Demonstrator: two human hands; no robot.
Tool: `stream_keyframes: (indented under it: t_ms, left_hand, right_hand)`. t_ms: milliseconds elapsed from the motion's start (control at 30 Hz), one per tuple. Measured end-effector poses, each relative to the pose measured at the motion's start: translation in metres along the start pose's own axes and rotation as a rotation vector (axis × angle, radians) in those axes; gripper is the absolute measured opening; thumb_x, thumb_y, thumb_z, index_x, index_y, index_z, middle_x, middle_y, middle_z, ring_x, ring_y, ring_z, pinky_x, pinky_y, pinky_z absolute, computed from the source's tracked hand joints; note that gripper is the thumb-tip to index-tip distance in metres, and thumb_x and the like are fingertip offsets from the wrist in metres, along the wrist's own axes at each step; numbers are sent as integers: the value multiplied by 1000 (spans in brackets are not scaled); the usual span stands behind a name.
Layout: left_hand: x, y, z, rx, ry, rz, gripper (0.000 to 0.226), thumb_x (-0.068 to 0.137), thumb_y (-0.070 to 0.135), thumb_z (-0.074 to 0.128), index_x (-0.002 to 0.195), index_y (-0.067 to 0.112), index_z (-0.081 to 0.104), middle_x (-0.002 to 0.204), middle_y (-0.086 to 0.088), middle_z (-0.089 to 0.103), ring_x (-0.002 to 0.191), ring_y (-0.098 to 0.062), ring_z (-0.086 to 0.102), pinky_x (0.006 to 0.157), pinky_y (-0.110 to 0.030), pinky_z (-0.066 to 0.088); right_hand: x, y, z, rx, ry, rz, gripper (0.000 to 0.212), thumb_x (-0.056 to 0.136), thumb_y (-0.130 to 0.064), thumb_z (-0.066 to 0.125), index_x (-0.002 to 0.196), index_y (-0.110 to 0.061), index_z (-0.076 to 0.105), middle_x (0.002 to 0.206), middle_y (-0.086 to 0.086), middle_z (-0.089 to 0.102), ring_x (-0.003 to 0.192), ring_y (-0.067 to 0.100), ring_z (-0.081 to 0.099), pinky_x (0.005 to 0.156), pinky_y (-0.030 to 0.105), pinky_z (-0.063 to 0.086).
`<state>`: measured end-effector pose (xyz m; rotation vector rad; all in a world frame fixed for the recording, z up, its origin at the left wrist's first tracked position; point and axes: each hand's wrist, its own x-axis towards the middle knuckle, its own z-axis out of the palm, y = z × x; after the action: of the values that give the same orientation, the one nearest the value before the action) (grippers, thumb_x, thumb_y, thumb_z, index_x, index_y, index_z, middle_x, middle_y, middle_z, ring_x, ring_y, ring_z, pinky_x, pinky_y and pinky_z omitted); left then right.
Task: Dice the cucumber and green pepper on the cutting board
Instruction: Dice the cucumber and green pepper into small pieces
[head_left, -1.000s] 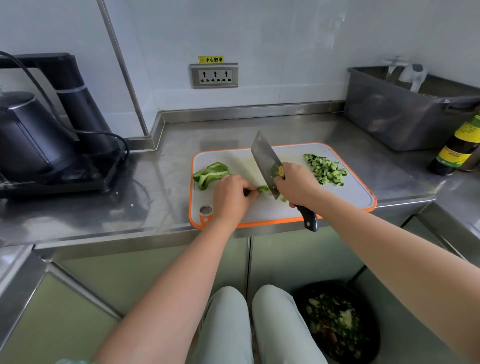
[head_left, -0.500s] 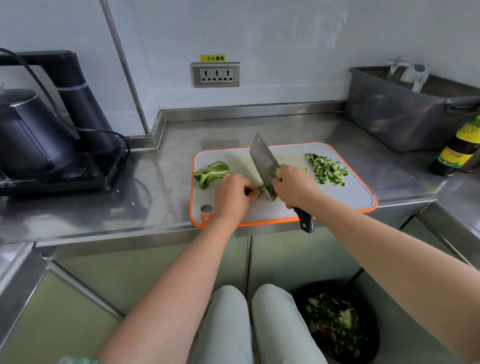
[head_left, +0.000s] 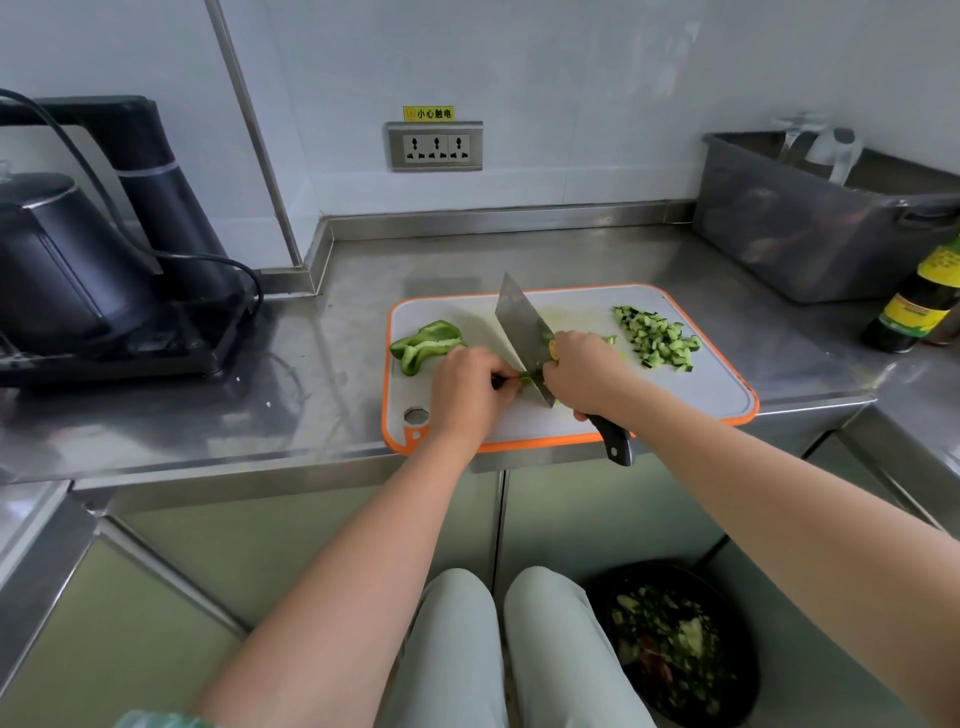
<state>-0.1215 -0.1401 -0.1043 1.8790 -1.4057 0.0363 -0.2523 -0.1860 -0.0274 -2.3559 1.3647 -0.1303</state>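
Note:
A white cutting board (head_left: 691, 395) with an orange rim lies on the steel counter. Diced cucumber (head_left: 657, 338) is piled at its far right. Large green pepper pieces (head_left: 426, 344) lie at its far left. My left hand (head_left: 467, 395) holds down a thin green pepper strip (head_left: 524, 378) near the board's middle, with curled fingers. My right hand (head_left: 584, 374) grips the black handle of a cleaver (head_left: 522, 332), whose blade stands on the strip just right of my left fingers. Most of the strip is hidden under my left hand.
A black kettle and its base (head_left: 88, 291) sit at the left of the counter. A grey tub (head_left: 821, 234) stands at the back right, and a dark sauce bottle (head_left: 919, 301) stands beside it. On the floor, a black bin (head_left: 675, 644) holds scraps below the counter.
The cleaver has come down a little and edged left along the pepper strip. My left hand stays on the strip. The pepper pieces and diced cucumber lie as before.

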Motion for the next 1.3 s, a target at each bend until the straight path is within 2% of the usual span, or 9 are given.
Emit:
stream_keyframes:
  t_ms: [167,267,433,733,900,1033,1300]
  left_hand:
    - [0,-1,0,-30,-6,5,8,71,17,75,77,19,78,74,0,73,71,-27,62,63,-35,49]
    - [0,-1,0,-15,-1,3,8,72,19,74,78,20,78,75,2,74,72,-24,63,64,-34,50]
    - [0,-1,-1,6,-9,13,7,71,20,74,76,21,78,73,1,72,70,-27,61,62,-37,48]
    - [0,-2,1,-24,-2,-7,7,71,19,75,77,20,78,74,0,73,71,-25,63,62,-35,50]
    - [0,-2,1,-21,-10,-20,9,73,19,73,79,19,79,78,2,74,76,-24,64,65,-34,50]
    - [0,-1,-1,11,-13,10,8,73,23,72,77,21,79,73,1,73,71,-28,61,62,-37,48]
    - [-1,0,-2,-18,-6,7,5,71,21,74,75,19,78,71,-1,72,70,-29,61,63,-37,48]
  right_hand:
    - [0,11,1,48,92,-9,10,96,-11,37,89,-5,40,77,11,50,41,24,54,35,20,31]
    - [-6,9,-11,58,16,-15,5,94,-8,38,91,-5,41,73,10,49,40,22,54,33,19,34]
    - [-5,1,-11,-34,-81,-17,8,89,-4,38,91,-2,45,69,12,53,38,20,55,38,21,36]
    - [2,2,0,71,73,-4,7,93,-7,36,88,-5,40,70,8,47,40,22,53,38,21,31]
    - [-6,-3,-23,-3,-56,-14,7,90,-2,37,92,-3,43,69,14,52,43,23,54,37,21,37]
    - [-7,-4,-15,-56,-109,-8,8,85,0,39,88,-1,47,65,13,54,36,20,54,35,18,36]
    - [-4,10,3,90,43,-3,10,97,-11,38,90,-5,41,72,8,46,41,23,54,29,16,29]
